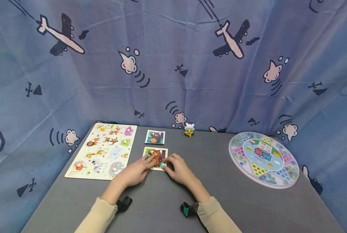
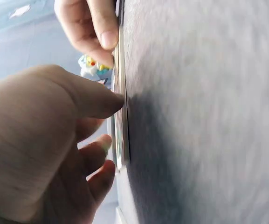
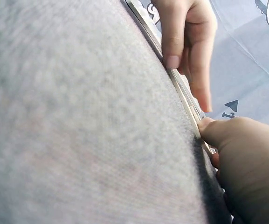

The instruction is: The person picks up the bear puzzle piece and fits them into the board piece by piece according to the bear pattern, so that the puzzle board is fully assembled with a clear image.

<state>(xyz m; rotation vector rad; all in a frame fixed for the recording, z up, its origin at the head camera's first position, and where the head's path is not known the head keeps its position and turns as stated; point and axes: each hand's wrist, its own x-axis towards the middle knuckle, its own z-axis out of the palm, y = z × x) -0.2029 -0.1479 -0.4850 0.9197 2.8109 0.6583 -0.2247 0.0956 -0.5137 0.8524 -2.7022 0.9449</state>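
A small bear puzzle board (image 1: 158, 154) with a pale rim lies flat on the grey table between both hands. My left hand (image 1: 134, 172) reaches over its left side, with fairly straight fingers touching the bear picture. At the right edge, my right hand (image 1: 179, 169) rests its thumb and fingers on the board. In the left wrist view, the left thumb meets the near edge of the board (image 2: 120, 100). The right wrist view shows the right thumb at that same edge, close to the left fingers. Just behind the board lies a bear picture card (image 1: 155, 137).
An animal puzzle board (image 1: 119, 127) lies on the left of the table (image 1: 208, 152). At the back stands a small yellow and white figurine (image 1: 189, 129). A round Chinese checkers board (image 1: 263, 158) is at the right. A blue patterned curtain (image 1: 161, 64) surrounds the table.
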